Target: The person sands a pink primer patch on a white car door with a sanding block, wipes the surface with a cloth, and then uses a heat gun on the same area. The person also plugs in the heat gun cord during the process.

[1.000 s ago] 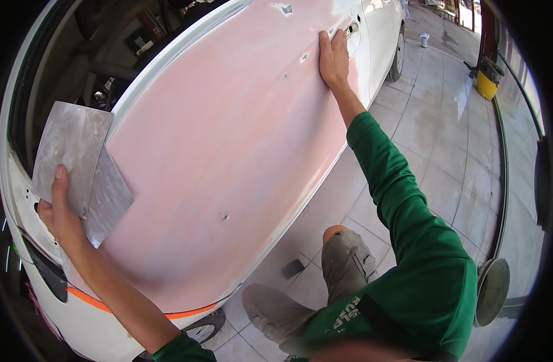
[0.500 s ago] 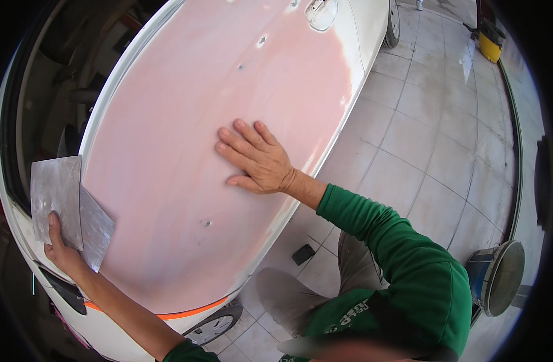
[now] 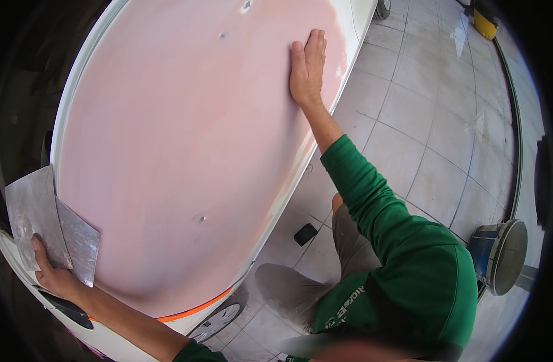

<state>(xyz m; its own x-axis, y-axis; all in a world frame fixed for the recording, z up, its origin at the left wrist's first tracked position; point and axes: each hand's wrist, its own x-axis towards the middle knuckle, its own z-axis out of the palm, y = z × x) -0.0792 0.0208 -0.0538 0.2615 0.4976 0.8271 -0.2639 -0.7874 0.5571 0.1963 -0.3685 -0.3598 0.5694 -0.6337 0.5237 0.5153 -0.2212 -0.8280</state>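
Note:
My left hand [image 3: 52,271] grips two thin grey metal plates [image 3: 32,211], one overlapping the other, at the left edge of a car panel [image 3: 168,145] coated in pink filler, with white paint round its border and small dents. My right hand [image 3: 308,69] lies flat on the pink surface toward its upper right edge, fingers extended and close together, palm down. An orange stripe [image 3: 192,311] runs along the panel's lower end.
A wheel [image 3: 216,323] shows below the car. On the tiled floor [image 3: 427,120] are a small black block [image 3: 305,235], a bucket [image 3: 500,256] at the right and a yellow container [image 3: 483,21] farther back. A glass wall borders the floor on the right.
My right hand moved from near the door handle down to mid-panel, then up again toward the right edge. The plates stay in my left hand; the view has shifted.

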